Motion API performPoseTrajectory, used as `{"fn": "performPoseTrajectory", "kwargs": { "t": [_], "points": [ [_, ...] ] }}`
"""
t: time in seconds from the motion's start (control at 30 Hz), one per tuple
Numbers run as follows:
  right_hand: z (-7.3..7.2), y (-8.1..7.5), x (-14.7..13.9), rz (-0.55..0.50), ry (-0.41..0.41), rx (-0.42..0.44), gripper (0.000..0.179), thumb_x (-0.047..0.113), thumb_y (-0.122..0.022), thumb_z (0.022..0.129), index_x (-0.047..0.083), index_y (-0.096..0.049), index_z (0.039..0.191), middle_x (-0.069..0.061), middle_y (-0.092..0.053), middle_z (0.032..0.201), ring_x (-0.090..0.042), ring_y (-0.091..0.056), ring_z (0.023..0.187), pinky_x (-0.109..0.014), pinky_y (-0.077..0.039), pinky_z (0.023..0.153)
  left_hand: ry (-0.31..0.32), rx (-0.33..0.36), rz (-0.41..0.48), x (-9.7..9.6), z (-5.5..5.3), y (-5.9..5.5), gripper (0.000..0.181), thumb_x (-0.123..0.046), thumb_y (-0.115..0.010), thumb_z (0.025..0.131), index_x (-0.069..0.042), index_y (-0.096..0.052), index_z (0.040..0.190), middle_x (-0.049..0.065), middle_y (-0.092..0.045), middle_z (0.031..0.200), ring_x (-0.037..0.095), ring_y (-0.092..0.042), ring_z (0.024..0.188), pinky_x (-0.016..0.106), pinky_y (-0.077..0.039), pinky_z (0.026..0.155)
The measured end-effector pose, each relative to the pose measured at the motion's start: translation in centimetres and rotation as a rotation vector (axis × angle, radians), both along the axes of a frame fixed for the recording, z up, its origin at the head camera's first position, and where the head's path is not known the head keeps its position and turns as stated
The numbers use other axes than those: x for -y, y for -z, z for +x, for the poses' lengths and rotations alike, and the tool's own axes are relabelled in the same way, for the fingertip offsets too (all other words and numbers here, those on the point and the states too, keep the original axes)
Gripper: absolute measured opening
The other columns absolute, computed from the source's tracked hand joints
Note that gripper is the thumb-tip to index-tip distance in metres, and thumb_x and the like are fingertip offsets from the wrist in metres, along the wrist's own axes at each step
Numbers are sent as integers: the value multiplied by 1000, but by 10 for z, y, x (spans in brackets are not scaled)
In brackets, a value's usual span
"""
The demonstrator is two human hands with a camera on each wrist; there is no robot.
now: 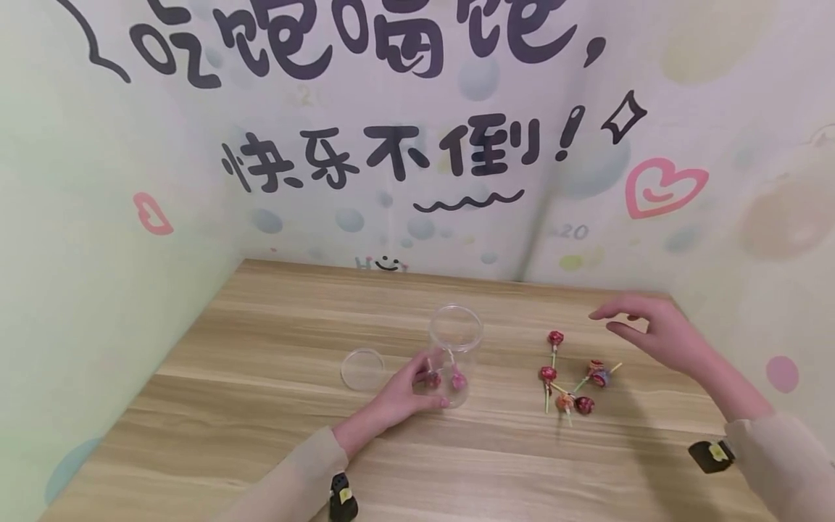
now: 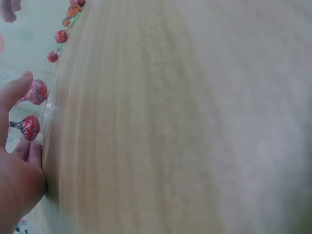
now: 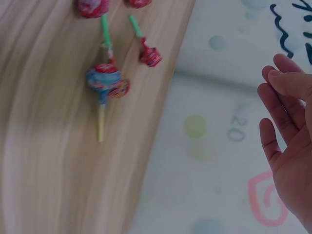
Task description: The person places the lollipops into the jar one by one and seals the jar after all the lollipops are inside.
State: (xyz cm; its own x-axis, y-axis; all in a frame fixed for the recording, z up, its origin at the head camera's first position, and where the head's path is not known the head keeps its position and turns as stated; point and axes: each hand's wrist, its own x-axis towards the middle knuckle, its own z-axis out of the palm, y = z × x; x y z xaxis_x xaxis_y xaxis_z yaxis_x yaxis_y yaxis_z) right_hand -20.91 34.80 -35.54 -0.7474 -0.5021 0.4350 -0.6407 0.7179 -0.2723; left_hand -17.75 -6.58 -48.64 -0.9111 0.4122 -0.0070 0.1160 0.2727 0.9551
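My left hand [image 1: 399, 397] holds a clear plastic jar [image 1: 456, 346] low on its side, thumb in front and fingers around the left. The jar stands upright without its lid. Inside lie a pink-wrapped lollipop [image 1: 459, 380] and a red one [image 2: 30, 127], heads down at the bottom. To the right, my right hand [image 1: 660, 335] hovers in the air with loosely bent fingers and nothing in them. Nearest to it on the table is a blue-and-red lollipop [image 3: 104, 78]. Several more lie close by, among them a red lollipop [image 1: 555, 338] and an orange one [image 1: 565, 401].
A round clear lid [image 1: 362, 369] lies flat on the wooden table [image 1: 274, 435], left of the jar. Behind the table rises a wall covering [image 1: 391, 217] with black lettering and pink hearts. Similar pale walls flank both sides.
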Motion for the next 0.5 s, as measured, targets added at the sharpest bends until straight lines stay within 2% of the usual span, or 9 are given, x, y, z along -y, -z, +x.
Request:
{"fn": "performPoseTrajectory", "kwargs": {
  "t": [0.23, 0.5],
  "points": [
    [3, 31, -25, 3, 85, 51, 36, 7, -80, 80, 30, -74, 107, 11, -75, 103, 21, -54, 98, -9, -45, 78, -3, 1, -15, 0, 0, -1, 83, -18, -82, 80, -18, -37, 150, 16, -49, 148, 40, -49, 135, 54, -35, 117],
    [6, 54, -44, -18, 129, 194, 26, 15, -76, 86, 28, -73, 108, 9, -75, 107, 24, -50, 100, -12, -46, 79, 2, -9, -6, 1, 0, -2, 84, -17, -81, 80, -17, -37, 151, 18, -49, 147, 41, -50, 134, 56, -36, 115]
  ]
}}
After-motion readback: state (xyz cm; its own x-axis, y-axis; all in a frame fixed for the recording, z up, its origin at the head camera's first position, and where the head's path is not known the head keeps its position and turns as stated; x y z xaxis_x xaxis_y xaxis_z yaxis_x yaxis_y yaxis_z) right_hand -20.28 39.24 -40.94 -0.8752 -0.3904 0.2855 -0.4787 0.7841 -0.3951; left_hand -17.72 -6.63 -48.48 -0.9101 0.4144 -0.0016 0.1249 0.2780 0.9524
